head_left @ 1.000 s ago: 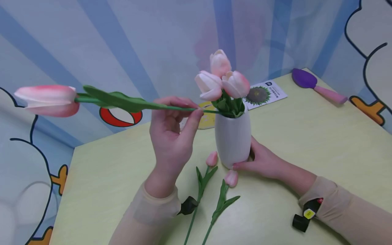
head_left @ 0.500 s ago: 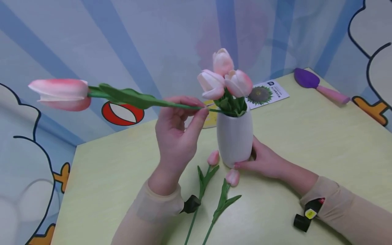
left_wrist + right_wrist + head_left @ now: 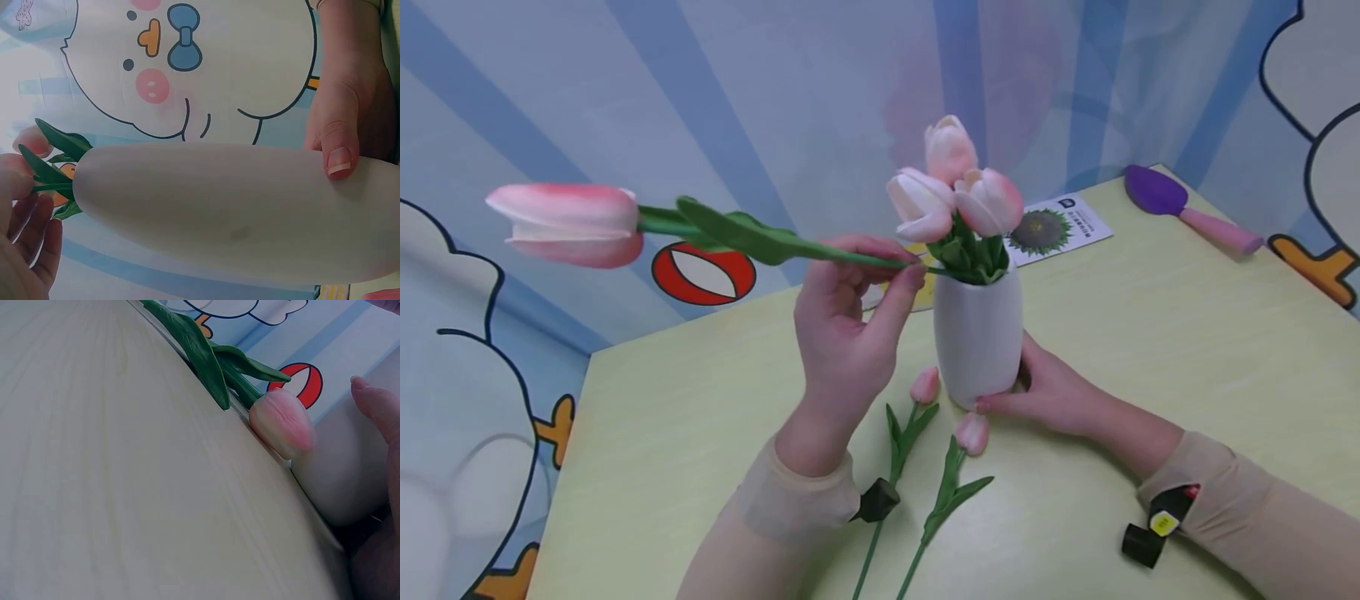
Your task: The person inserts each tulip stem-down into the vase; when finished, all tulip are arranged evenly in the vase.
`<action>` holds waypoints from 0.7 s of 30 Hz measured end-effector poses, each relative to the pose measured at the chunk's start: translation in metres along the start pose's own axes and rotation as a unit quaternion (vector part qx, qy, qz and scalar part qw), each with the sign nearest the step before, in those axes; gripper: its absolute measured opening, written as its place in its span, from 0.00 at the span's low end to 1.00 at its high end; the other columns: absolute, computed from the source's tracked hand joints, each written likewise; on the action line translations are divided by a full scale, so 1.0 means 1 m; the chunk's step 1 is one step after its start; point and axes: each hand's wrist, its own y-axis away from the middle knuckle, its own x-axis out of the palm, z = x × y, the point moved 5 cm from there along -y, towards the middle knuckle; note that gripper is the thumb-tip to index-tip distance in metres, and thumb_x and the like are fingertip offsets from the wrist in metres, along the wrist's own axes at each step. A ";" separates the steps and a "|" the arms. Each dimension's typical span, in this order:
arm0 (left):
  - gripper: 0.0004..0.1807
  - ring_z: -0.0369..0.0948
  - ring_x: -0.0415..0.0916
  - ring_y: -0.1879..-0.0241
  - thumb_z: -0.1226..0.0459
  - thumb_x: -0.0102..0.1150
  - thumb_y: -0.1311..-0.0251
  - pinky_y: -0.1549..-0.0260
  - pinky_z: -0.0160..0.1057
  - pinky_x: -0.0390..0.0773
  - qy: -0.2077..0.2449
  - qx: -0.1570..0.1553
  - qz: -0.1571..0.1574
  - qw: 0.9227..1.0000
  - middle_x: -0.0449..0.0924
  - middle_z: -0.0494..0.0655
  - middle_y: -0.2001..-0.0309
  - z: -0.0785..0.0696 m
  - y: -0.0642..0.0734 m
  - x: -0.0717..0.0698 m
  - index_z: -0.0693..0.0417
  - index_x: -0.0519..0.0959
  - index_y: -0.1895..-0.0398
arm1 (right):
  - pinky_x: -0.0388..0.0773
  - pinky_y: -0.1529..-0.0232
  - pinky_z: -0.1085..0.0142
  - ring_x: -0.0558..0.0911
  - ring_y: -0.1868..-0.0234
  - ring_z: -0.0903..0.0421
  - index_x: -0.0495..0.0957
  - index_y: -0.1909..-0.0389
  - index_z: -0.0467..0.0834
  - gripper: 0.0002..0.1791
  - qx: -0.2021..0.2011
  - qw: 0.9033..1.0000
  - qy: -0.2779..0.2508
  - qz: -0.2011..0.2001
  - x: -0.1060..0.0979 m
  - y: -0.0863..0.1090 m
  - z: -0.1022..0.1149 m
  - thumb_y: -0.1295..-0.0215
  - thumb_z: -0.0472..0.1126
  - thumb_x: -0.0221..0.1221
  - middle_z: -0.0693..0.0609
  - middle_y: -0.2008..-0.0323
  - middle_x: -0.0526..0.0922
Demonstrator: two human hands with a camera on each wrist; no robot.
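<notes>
A pink-and-white artificial tulip (image 3: 568,225) lies nearly level in the air, its green stem pinched between the thumb and fingers of my left hand (image 3: 850,325). The stem's lower end meets the mouth of the white vase (image 3: 977,342); how far it goes in is hidden. Three pink tulips (image 3: 988,202) stand upright in the vase, with green leaves at its rim. Low on the vase's right side, my right hand (image 3: 1052,392) holds the base, thumb in front. In the left wrist view the vase (image 3: 219,212) fills the middle, and the right hand (image 3: 340,125) grips it.
Two more tulips lie on the table in front of the vase, one (image 3: 925,386) left of the other (image 3: 972,434). Behind the vase is a card with a round plant picture (image 3: 1041,232). A purple scoop with a pink handle (image 3: 1157,193) lies at the back right, by the wall.
The left hand and its tulip have shifted slightly right, with the stem end nearer the vase mouth. The right hand keeps its hold on the vase, and the view drifts a little.
</notes>
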 end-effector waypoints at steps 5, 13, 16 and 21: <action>0.15 0.46 0.85 0.64 0.78 0.66 0.40 0.58 0.45 0.87 -0.026 0.012 0.000 1.000 0.84 0.64 0.63 -0.002 -0.003 0.001 0.73 0.72 0.55 | 0.66 0.30 0.43 0.72 0.33 0.46 0.57 0.26 0.52 0.49 -0.004 1.000 0.004 -0.002 -0.001 0.000 0.001 0.43 0.46 0.77 0.49 0.32 0.71; 0.14 0.47 0.85 0.66 0.77 0.68 0.40 0.60 0.43 0.87 -0.051 0.005 0.008 0.999 0.84 0.61 0.63 0.002 -0.001 0.006 0.71 0.73 0.55 | 0.67 0.30 0.43 0.72 0.33 0.47 0.56 0.25 0.52 0.50 -0.008 1.000 0.003 -0.001 -0.001 0.000 0.002 0.42 0.45 0.77 0.49 0.32 0.71; 0.14 0.46 0.85 0.67 0.76 0.68 0.40 0.61 0.43 0.87 -0.061 0.013 0.013 0.998 0.85 0.60 0.63 0.003 0.000 0.008 0.69 0.74 0.55 | 0.67 0.31 0.43 0.72 0.33 0.47 0.56 0.26 0.53 0.49 -0.008 1.000 0.003 0.000 -0.001 0.000 0.002 0.42 0.46 0.76 0.49 0.33 0.71; 0.15 0.47 0.84 0.67 0.75 0.69 0.40 0.61 0.42 0.86 -0.072 0.015 0.027 0.997 0.86 0.60 0.62 0.006 0.003 0.013 0.68 0.73 0.55 | 0.67 0.30 0.43 0.72 0.33 0.47 0.56 0.25 0.53 0.50 -0.005 1.000 0.004 0.001 0.000 0.001 0.001 0.42 0.47 0.76 0.50 0.32 0.71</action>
